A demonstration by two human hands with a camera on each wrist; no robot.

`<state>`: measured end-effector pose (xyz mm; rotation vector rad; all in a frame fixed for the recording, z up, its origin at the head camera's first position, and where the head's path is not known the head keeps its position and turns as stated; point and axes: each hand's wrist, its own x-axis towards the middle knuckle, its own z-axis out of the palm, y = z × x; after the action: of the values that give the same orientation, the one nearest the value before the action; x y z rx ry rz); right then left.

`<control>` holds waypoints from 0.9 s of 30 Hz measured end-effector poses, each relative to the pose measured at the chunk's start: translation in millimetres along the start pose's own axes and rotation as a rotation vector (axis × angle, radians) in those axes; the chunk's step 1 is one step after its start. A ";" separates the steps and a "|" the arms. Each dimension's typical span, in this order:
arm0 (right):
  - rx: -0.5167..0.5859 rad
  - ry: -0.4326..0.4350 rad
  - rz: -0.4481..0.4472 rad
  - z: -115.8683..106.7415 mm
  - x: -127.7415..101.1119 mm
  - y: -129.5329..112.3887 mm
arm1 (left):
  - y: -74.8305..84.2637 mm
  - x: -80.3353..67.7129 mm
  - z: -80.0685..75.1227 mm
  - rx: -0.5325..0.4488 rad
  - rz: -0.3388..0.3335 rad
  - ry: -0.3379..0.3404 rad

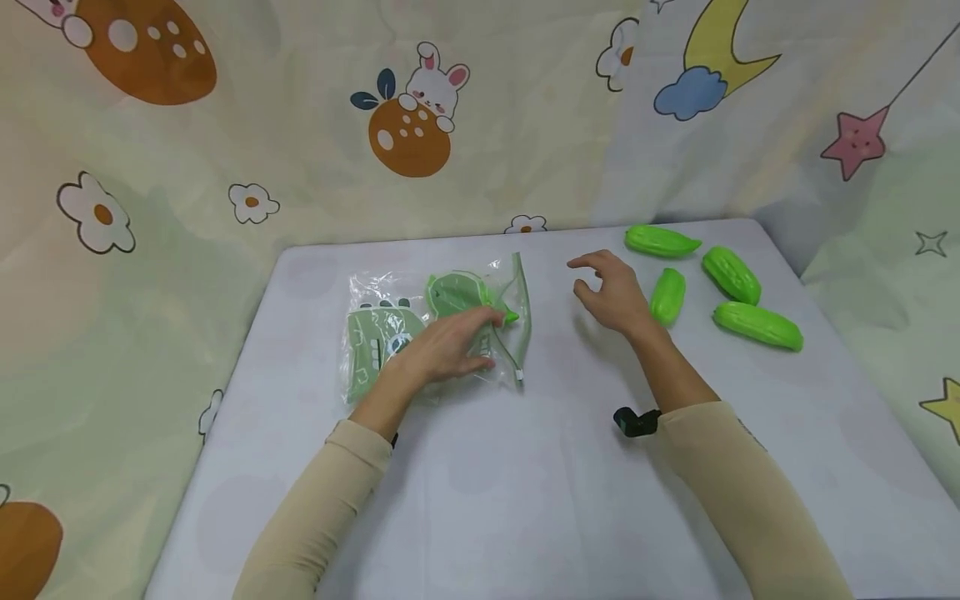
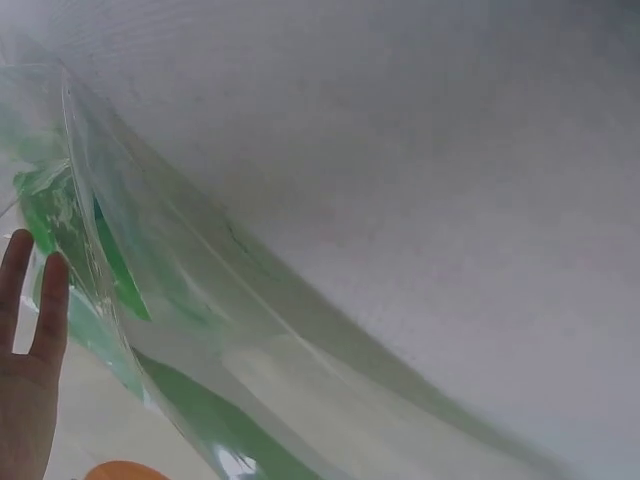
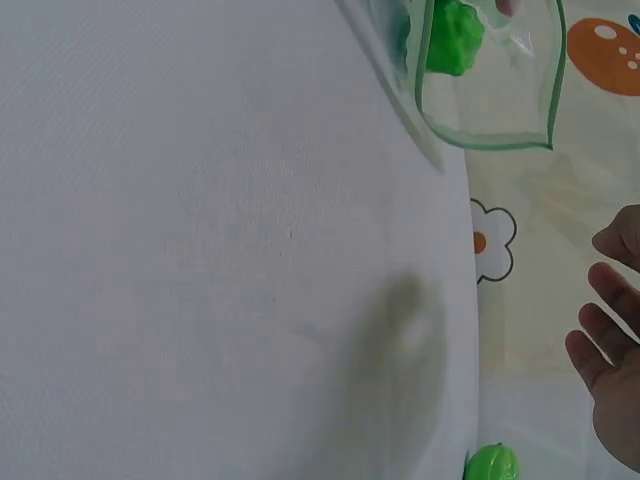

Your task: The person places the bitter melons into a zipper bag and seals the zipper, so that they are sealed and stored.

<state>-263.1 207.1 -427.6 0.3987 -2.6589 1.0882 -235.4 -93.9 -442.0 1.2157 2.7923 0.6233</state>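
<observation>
A clear zip bag with a green edge and green printing lies on the table, its mouth toward the right. Inside it shows a bright green ridged vegetable, like a bitter melon. My left hand rests over the bag near its mouth, thumb and fingers apart; two straight fingers show against the plastic in the left wrist view. My right hand hovers between the bag and the loose vegetables, fingers bent loosely and holding nothing. Nearest to it is a small green vegetable, partly behind the wrist.
Several more green vegetables, among them one at the back and one at the right, lie on the right side of the white table. A cartoon-printed cloth hangs behind the table's back edge.
</observation>
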 end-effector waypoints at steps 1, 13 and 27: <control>-0.005 0.008 0.001 -1.8 -1.1 1.0 | 0.1 0.2 -0.2 0.000 0.000 0.000; -0.087 0.045 -0.004 -19.0 -15.1 21.7 | -1.6 -3.5 -1.2 0.009 -0.002 -0.003; -0.180 0.084 0.060 -44.0 -32.8 41.8 | -2.7 -4.4 0.2 0.018 0.001 -0.011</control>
<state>-241.5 272.2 -434.6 0.2343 -2.6805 0.8526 -234.2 -98.6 -443.7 1.2200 2.7943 0.5912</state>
